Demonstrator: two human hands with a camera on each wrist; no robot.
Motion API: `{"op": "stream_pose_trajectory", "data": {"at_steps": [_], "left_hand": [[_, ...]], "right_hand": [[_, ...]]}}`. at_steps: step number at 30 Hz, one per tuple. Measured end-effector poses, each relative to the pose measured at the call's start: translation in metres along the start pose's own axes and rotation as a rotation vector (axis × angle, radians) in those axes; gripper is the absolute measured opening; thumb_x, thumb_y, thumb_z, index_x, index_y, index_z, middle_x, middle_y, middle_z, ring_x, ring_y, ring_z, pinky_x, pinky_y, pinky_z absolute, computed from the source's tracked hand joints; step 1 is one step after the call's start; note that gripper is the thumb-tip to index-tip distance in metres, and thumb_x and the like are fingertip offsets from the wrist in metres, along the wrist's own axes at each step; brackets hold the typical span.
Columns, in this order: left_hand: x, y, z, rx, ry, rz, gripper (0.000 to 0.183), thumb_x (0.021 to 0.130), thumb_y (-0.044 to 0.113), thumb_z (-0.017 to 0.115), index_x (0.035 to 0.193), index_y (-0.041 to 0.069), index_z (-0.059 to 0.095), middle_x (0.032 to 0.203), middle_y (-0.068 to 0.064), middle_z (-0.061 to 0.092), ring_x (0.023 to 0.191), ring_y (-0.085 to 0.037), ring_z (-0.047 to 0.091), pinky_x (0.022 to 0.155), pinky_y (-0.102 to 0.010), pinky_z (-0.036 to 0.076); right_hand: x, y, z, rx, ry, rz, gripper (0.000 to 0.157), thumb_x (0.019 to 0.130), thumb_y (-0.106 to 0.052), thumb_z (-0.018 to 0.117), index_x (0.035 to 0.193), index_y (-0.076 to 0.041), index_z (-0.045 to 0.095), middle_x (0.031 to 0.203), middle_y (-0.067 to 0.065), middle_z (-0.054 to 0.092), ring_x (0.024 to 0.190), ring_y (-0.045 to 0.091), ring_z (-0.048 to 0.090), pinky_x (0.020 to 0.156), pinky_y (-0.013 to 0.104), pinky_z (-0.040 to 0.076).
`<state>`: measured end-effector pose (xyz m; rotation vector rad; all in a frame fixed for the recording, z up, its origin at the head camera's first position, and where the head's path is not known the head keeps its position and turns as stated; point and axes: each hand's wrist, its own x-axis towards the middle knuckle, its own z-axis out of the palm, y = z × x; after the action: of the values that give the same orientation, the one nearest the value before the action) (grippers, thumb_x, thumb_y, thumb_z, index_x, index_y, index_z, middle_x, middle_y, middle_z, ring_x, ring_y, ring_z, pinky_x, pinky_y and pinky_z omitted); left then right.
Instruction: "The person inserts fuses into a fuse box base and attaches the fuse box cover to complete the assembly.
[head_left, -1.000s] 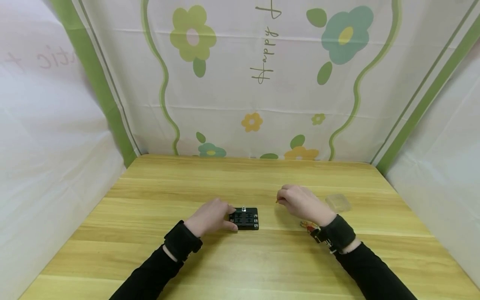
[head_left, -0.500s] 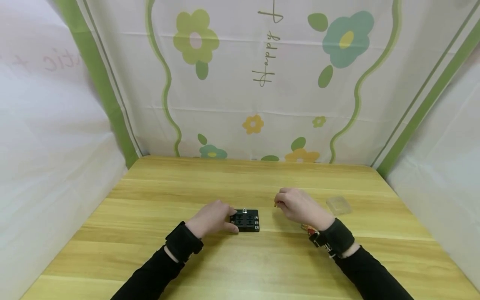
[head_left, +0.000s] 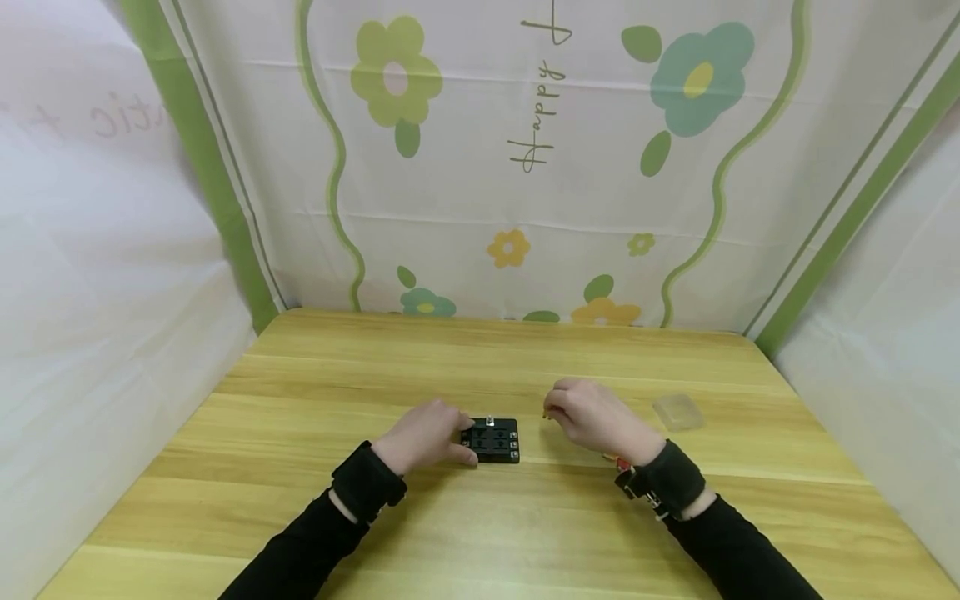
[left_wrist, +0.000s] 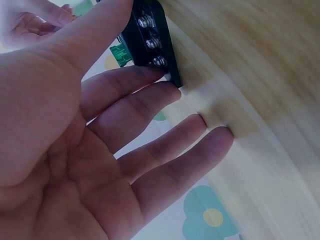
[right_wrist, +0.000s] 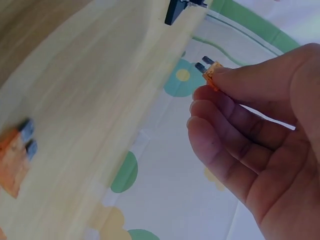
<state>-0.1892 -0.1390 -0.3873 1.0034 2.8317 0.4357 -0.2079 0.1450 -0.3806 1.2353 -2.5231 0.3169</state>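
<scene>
A black fuse block (head_left: pixel 491 442) lies on the table, with silver screw terminals along its sides. My left hand (head_left: pixel 423 435) holds it at its left end, thumb and fingers at opposite edges. In the left wrist view the block (left_wrist: pixel 172 67) shows several screws, and a translucent green piece (left_wrist: pixel 120 54) sticks out beside it. My right hand (head_left: pixel 600 417) pinches an orange blade fuse (right_wrist: pixel 212 74) between thumb and forefinger, its two metal prongs pointing away from the hand. It is raised over the table, right of the block and apart from it.
Under my right wrist lie loose coloured fuses (head_left: pixel 621 463), partly hidden. Another orange blade fuse (right_wrist: pixel 12 162) shows large in the right wrist view. A clear plastic box or lid (head_left: pixel 678 412) stands to the right. Printed cloth (head_left: pixel 450 167) encloses the table's back and sides.
My right hand has moved slightly left with the orange blade fuse, which has turned in the fingers. My left hand stays at the fuse block. The head view shifts a little.
</scene>
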Motion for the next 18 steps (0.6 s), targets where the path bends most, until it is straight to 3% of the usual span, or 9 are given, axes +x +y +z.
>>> {"op": "stream_pose_trajectory", "data": {"at_steps": [6,18], "left_hand": [[-0.0006,0.0014,-0.0007,-0.007,-0.007,-0.004,0.056,0.078,0.044,0.073,0.117,0.004,0.067,0.115,-0.008,0.064,0.088,-0.015,0.064,0.075,-0.025,0.046],[-0.0006,0.0007,-0.0009,-0.004,-0.005,0.008,0.055,0.078,0.043,0.073,0.117,0.005,0.067,0.114,-0.010,0.064,0.077,-0.008,0.060,0.074,-0.024,0.045]], "right_hand": [[0.0001,-0.0018,0.0039,0.005,-0.003,0.002,0.005,0.087,-0.007,0.067,0.089,-0.011,0.070,0.084,-0.004,0.058,0.070,0.006,0.057,0.061,0.018,0.043],[0.0069,-0.0079,0.0085,0.064,0.070,-0.063,0.008,0.086,-0.004,0.067,0.091,-0.009,0.071,0.083,-0.003,0.057,0.071,0.006,0.056,0.063,0.016,0.043]]}}
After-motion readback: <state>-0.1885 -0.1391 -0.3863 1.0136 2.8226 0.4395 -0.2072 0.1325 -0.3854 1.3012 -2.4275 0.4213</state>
